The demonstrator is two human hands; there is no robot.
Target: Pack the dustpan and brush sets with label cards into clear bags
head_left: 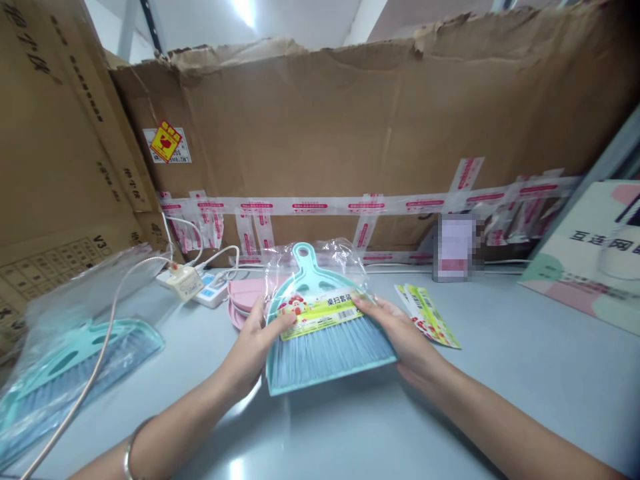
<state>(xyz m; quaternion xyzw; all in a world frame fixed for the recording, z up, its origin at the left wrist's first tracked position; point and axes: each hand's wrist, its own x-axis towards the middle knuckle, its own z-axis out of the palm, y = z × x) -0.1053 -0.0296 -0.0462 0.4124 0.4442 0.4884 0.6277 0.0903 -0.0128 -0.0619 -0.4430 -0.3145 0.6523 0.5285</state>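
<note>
Between my two hands is a teal dustpan and brush set [330, 350] in a clear plastic bag, held above the table with its handle pointing away from me. A yellow-green label card [320, 315] lies across its front. My left hand [260, 340] grips the left edge, thumb on the card's left end. At the right edge, my right hand [395, 327] is closed with its thumb on the card's right end. The fingers behind the set are hidden. More label cards [429, 317] lie on the table just right of my right hand.
Bagged teal dustpan sets [85, 360] lie at the left, crossed by a cable [107, 333]. Behind are a power strip [213, 290], a plug adapter [186, 283] and pink items [245, 295]. A phone-like device [454, 248] leans against a taped cardboard wall [320, 127]. A printed board [590, 253] stands right.
</note>
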